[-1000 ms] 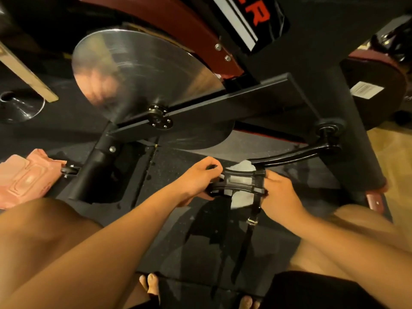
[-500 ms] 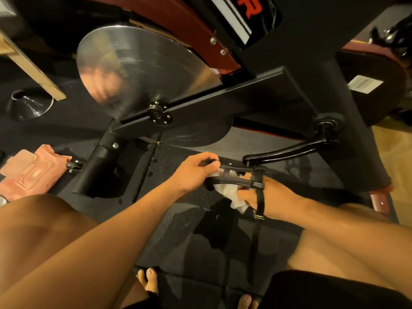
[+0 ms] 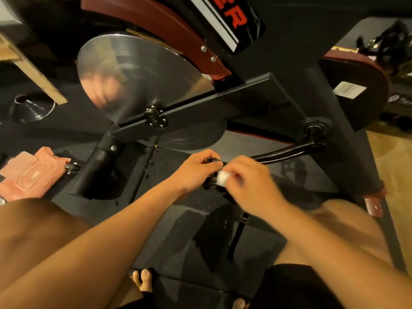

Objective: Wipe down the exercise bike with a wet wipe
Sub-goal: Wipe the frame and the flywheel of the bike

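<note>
Head view: my left hand (image 3: 196, 171) curls round black bike pedal (image 3: 210, 185); my right hand (image 3: 252, 186) pinches crumpled white wet wipe (image 3: 222, 178); speckled black rubber mat (image 3: 178, 219) below.

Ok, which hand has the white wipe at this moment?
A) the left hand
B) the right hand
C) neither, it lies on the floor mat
B: the white wipe sits pinched at the fingertips of the right hand, by the pedal, while the left hand grips the pedal.
</note>
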